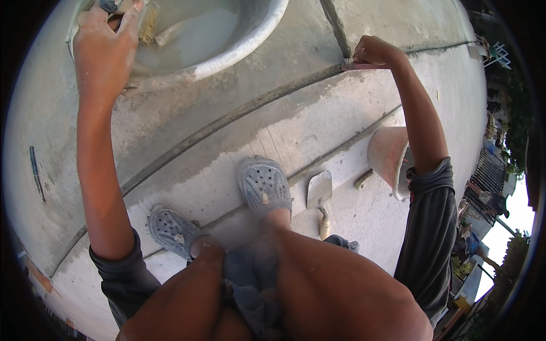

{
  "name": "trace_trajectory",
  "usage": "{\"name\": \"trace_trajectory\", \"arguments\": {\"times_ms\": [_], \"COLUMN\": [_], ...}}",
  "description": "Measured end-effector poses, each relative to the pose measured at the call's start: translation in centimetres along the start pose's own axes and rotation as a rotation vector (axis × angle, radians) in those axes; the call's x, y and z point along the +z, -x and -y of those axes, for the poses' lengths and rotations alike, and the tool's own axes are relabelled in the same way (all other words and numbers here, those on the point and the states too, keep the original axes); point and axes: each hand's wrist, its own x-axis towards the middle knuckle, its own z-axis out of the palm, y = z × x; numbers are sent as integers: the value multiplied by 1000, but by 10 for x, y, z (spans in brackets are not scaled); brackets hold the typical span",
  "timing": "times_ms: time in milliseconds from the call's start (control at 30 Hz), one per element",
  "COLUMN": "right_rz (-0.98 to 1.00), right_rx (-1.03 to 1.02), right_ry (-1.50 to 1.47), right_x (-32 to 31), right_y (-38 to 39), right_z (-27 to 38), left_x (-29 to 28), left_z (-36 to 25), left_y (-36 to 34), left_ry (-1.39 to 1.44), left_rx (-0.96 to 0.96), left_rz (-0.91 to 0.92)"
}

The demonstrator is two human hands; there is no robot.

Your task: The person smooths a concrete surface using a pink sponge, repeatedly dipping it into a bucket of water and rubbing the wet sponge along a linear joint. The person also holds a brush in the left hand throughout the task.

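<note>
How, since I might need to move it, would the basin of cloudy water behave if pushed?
The basin would probably feel heavy, given the cloudy water inside. That liquid would likely slosh if shoved. Its wide shape makes tipping seem less likely.

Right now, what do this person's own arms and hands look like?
The left grip and right grip are bare hands without gloves, the left smudged with pale residue. Dark grey sleeves end around the elbows, leaving the forearms bare; no watch shows.
</note>
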Motion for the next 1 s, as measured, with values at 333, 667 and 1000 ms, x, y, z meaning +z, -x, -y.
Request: {"name": "trace_trajectory", "arguments": {"times_ms": [333,667,1000], "right_rz": [80,2,-83], "right_rx": [-187,-138,-135], "right_ry": [-76,-18,-30], "right_x": [-1,10,12], "right_y": [5,9,24], "right_z": [66,55,66], "left_x": [-2,0,1], "left_z": [-1,-4,-3], "left_y": [1,2,1], "left_ry": [-76,-145,-75], "left_rx": [7,-56,-8], "left_rz": [-21,-33,-28]}}
